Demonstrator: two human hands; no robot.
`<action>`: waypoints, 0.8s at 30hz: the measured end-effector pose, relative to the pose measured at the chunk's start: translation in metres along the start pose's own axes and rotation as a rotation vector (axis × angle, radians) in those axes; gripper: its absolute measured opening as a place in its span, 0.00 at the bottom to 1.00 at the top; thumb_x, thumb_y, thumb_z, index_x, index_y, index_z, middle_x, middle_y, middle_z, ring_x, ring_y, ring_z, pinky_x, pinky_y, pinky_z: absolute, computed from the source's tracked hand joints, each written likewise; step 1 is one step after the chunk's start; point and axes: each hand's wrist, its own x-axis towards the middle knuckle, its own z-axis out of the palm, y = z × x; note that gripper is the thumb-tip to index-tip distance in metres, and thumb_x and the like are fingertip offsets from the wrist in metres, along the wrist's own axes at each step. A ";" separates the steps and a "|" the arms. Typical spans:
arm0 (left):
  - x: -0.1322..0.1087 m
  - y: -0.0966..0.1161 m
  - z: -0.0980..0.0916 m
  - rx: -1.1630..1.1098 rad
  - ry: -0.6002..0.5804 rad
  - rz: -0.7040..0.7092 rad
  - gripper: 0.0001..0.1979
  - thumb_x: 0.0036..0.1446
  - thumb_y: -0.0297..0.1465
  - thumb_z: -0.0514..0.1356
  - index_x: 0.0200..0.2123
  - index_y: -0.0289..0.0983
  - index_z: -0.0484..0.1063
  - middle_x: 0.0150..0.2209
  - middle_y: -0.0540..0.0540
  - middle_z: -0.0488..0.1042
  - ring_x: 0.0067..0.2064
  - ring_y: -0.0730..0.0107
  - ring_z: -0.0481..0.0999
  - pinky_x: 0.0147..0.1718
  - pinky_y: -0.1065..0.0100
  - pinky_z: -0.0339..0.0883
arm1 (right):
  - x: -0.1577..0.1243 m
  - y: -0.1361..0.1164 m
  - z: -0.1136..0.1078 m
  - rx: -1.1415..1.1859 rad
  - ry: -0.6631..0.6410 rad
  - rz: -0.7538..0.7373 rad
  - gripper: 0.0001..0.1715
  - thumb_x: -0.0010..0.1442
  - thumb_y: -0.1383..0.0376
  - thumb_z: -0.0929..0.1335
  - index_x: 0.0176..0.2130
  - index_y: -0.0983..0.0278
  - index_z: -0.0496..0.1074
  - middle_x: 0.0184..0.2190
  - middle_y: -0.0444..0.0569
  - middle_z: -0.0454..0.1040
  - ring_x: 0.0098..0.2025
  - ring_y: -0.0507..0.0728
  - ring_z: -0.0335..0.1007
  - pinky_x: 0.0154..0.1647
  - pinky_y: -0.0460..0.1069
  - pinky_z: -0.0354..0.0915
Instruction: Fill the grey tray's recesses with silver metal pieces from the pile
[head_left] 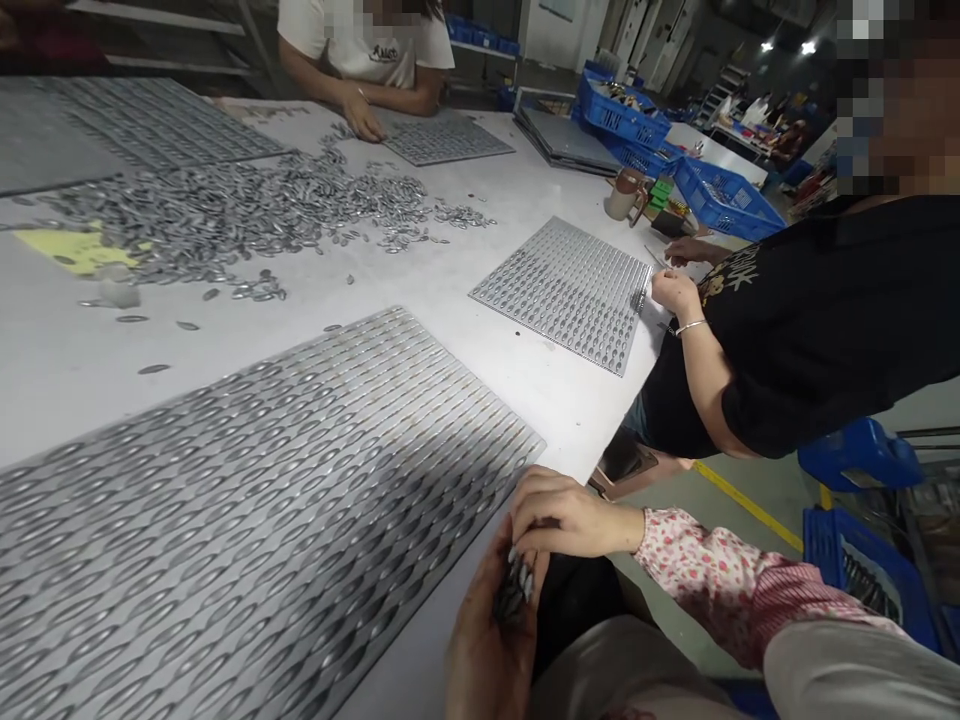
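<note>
My left hand (487, 640) is cupped round several small grey metal pieces (514, 590) at the bottom centre. Over it, my right hand (559, 512) has its fingers bent down at the top of these pieces; whether a piece is between the fingertips is hidden. Both hands are beside the right edge of a large grey tray (300, 480), which bears rows of leaf-shaped metal pieces. Toward its far right corner the rows look flatter and lighter.
A heap of loose pieces (277, 205) lies on the white table (420, 280) beyond the tray, by yellow paper (67, 248). A person in black works at a smaller tray (570, 290) on the right. Another person leans at the far side. Blue crates (724, 195) stand at the back.
</note>
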 end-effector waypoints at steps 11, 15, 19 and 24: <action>-0.010 0.015 0.007 -0.106 0.003 -0.255 0.05 0.52 0.29 0.65 0.34 0.34 0.76 0.23 0.53 0.70 0.18 0.84 0.61 0.14 0.81 0.57 | -0.002 0.026 -0.020 0.260 0.360 0.424 0.16 0.62 0.55 0.67 0.36 0.66 0.72 0.35 0.51 0.77 0.37 0.53 0.72 0.42 0.50 0.67; -0.010 0.016 0.008 -0.110 0.034 -0.241 0.04 0.52 0.28 0.64 0.32 0.34 0.75 0.24 0.51 0.70 0.19 0.83 0.63 0.15 0.80 0.59 | -0.001 0.044 -0.028 0.347 0.391 0.467 0.17 0.64 0.53 0.65 0.35 0.65 0.66 0.36 0.52 0.78 0.37 0.53 0.73 0.40 0.50 0.67; -0.009 0.017 0.008 -0.080 0.115 -0.257 0.11 0.53 0.25 0.62 0.41 0.34 0.76 0.34 0.45 0.76 0.31 0.75 0.75 0.28 0.77 0.70 | 0.005 0.047 -0.033 0.035 0.330 0.396 0.16 0.66 0.55 0.62 0.34 0.64 0.66 0.30 0.48 0.73 0.32 0.52 0.67 0.36 0.49 0.64; -0.009 0.017 0.006 -0.082 0.042 -0.207 0.08 0.48 0.25 0.66 0.35 0.33 0.76 0.30 0.47 0.74 0.28 0.75 0.72 0.23 0.77 0.68 | 0.009 0.054 -0.038 -0.234 0.120 0.241 0.17 0.70 0.58 0.56 0.36 0.63 0.67 0.34 0.49 0.72 0.38 0.54 0.66 0.44 0.51 0.62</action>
